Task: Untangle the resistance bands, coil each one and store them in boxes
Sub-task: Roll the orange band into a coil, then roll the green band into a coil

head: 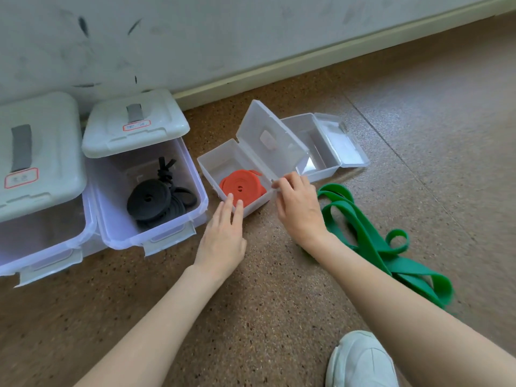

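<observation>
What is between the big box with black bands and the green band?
The small clear box holding the coiled orange band, with both hands at it, in the head view.

Two red-bordered white labels carry handwriting too blurred to read: one on the lid of the far-left storage bin (33,152), one on the lid of the neighbouring bin (134,127). No other text shows.

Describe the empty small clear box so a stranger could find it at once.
Start at the pale wall's baseboard. On the speckled brown floor below it sit two small clear hinged plastic boxes, lids open. Take the empty right-hand box; its left neighbour holds a coiled orange resistance band.
</observation>
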